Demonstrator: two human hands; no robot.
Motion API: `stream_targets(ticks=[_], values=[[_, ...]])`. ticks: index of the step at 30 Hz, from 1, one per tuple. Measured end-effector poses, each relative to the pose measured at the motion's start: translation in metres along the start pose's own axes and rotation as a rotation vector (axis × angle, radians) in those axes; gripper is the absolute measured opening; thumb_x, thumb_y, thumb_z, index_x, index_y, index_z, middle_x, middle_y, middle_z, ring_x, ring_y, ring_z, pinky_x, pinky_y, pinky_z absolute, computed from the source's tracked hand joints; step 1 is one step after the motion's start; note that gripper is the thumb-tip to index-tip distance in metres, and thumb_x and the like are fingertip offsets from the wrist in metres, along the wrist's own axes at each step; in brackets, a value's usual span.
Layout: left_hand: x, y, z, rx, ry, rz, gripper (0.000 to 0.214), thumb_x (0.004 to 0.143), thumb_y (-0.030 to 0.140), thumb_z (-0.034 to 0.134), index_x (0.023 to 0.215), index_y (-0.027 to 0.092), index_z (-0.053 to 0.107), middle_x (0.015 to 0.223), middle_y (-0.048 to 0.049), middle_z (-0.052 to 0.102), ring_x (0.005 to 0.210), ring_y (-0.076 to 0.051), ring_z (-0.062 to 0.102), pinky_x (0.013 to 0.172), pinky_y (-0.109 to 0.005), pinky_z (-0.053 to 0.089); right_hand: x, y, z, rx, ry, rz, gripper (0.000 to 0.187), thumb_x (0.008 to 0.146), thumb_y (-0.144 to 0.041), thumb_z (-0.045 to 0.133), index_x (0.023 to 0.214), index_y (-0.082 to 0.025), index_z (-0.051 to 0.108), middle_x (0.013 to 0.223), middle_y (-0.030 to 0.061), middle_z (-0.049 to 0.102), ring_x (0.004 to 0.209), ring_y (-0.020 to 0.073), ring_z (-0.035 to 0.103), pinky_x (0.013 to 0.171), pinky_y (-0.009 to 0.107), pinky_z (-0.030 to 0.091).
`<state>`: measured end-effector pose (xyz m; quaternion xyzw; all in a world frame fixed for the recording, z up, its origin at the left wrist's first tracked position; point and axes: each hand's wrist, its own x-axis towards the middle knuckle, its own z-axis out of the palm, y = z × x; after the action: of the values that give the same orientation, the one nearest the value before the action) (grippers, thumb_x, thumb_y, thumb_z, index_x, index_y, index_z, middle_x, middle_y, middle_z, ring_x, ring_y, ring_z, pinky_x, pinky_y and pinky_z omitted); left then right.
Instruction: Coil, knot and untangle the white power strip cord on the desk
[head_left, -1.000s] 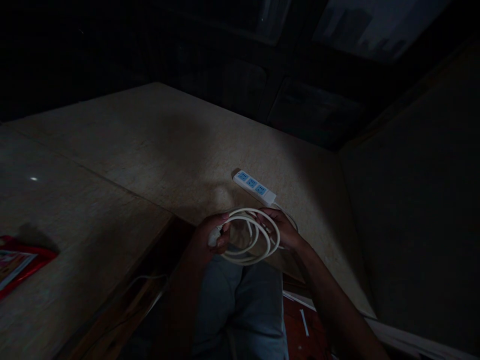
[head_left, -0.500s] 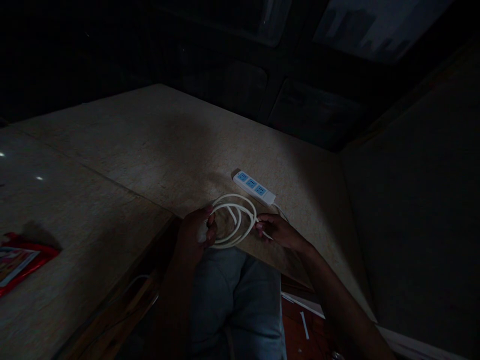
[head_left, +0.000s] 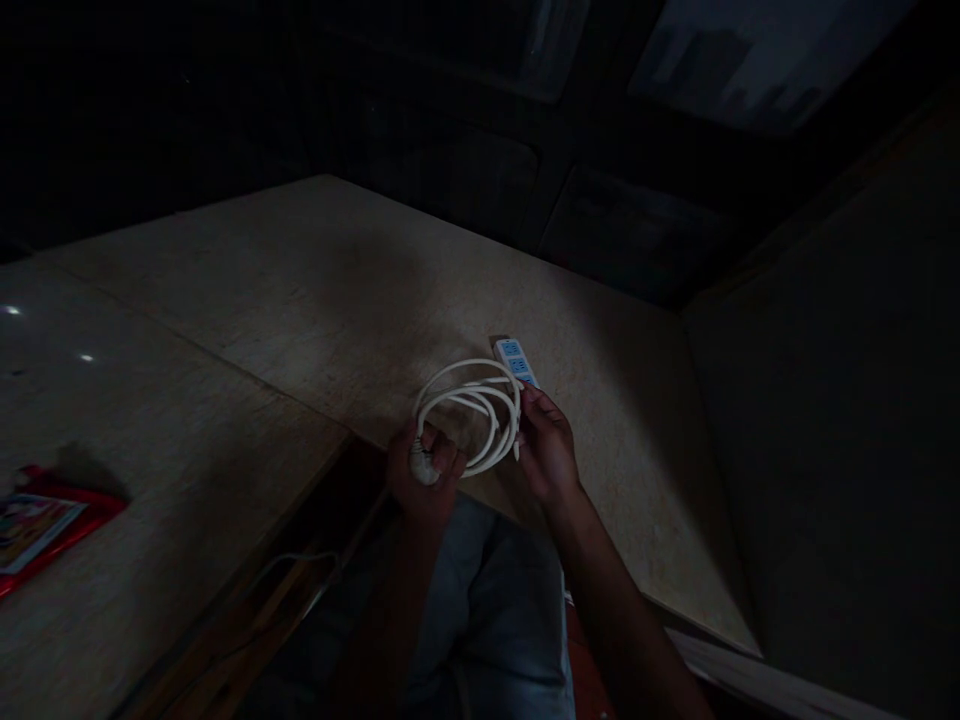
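A white power cord (head_left: 491, 458) hangs in several loose loops between my two hands, above the table's near edge. My left hand (head_left: 426, 470) is closed round the plug (head_left: 424, 463) and the cord beside it, at the left side of the loops. On the right side, my right hand (head_left: 546, 440) pinches the loops between thumb and fingers. Just beyond that hand lies the power strip (head_left: 514, 358), white with blue sockets, on the table. My right hand hides its near end.
A red packet (head_left: 60, 525) lies on the pale table (head_left: 247, 300) at the far left. Below the near edge are my legs (head_left: 495, 600) and an open drawer-like space (head_left: 285, 590) with a thin cable. Dark panels stand behind, and a wall rises at right.
My left hand has turned, so the plug shows. My right hand has risen and gathered another loop. The power strip has swung to point more away from me and sits further right.
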<state>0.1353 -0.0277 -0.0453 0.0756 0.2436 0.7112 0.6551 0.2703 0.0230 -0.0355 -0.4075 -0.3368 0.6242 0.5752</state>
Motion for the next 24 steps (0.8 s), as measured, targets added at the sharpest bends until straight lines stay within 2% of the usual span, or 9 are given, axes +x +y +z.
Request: stream_targets(ticks=[2,4,8,11,15,19,21,24], values=[[0.0,-0.004,-0.001,-0.022,0.02,0.063,0.038,0.077,0.045,0.065,0.057,0.021,0.042,0.04,0.0084,0.036,0.031,-0.006,0.024,0.034,-0.021,0.026,0.0,0.005,0.001,0.043,-0.023,0.005,0.029,0.074,-0.034,0.072,0.101,-0.023,0.068,0.098,0.0028,0.07,0.082,0.0153,0.063,0.075,0.027,0.051],[0.003,-0.006,-0.002,-0.024,0.042,0.102,0.039,0.077,0.046,0.063,0.057,0.021,0.041,0.04,0.0084,0.036,0.031,-0.006,0.023,0.035,-0.021,0.026,-0.001,0.009,0.001,0.059,-0.042,0.009,0.032,0.072,-0.031,0.073,0.102,-0.024,0.068,0.105,0.0033,0.07,0.092,0.0169,0.064,0.086,0.03,0.05],[0.012,-0.006,-0.003,0.002,0.049,0.139,0.043,0.079,0.05,0.058,0.055,0.021,0.036,0.039,0.0083,0.033,0.03,-0.006,0.023,0.035,-0.021,0.024,-0.006,0.014,0.003,0.045,-0.057,-0.015,0.037,0.068,-0.028,0.076,0.104,-0.024,0.066,0.104,0.0021,0.07,0.095,0.0165,0.064,0.092,0.031,0.048],[0.018,-0.009,-0.004,-0.014,0.036,0.171,0.043,0.08,0.049,0.058,0.056,0.021,0.036,0.04,0.0085,0.034,0.03,-0.006,0.023,0.036,-0.021,0.026,-0.007,0.013,0.005,-0.005,-0.109,0.016,0.045,0.066,-0.03,0.079,0.109,-0.025,0.064,0.111,0.0029,0.068,0.101,0.0175,0.063,0.095,0.031,0.046],[0.02,-0.017,-0.007,-0.098,-0.015,0.171,0.042,0.081,0.047,0.06,0.056,0.02,0.039,0.04,0.0084,0.036,0.03,-0.005,0.024,0.037,-0.02,0.027,-0.004,0.008,-0.001,-0.105,-0.237,0.119,0.053,0.062,-0.029,0.084,0.11,-0.023,0.064,0.111,0.0026,0.069,0.104,0.0187,0.061,0.096,0.03,0.045],[0.02,-0.025,-0.011,-0.158,-0.051,0.147,0.041,0.084,0.044,0.057,0.056,0.019,0.041,0.039,0.0079,0.035,0.03,-0.006,0.024,0.038,-0.021,0.028,0.002,0.005,-0.014,-0.273,-0.384,0.278,0.048,0.064,-0.034,0.084,0.105,-0.018,0.066,0.097,0.0032,0.071,0.09,0.0194,0.065,0.084,0.032,0.05],[0.02,-0.028,-0.011,-0.155,-0.054,0.149,0.041,0.084,0.045,0.056,0.055,0.02,0.042,0.039,0.0074,0.036,0.031,-0.006,0.025,0.039,-0.022,0.029,0.003,0.006,-0.019,-0.287,-0.384,0.319,0.046,0.063,-0.033,0.085,0.102,-0.018,0.067,0.091,0.0019,0.071,0.082,0.0187,0.065,0.077,0.032,0.051],[0.019,-0.033,-0.005,-0.147,-0.042,0.161,0.04,0.084,0.044,0.056,0.055,0.019,0.043,0.042,0.0052,0.039,0.036,-0.008,0.034,0.042,-0.023,0.033,0.001,0.009,-0.018,-0.217,-0.287,0.227,0.045,0.056,-0.025,0.088,0.096,-0.019,0.067,0.085,-0.0006,0.071,0.078,0.0168,0.065,0.074,0.029,0.051]])
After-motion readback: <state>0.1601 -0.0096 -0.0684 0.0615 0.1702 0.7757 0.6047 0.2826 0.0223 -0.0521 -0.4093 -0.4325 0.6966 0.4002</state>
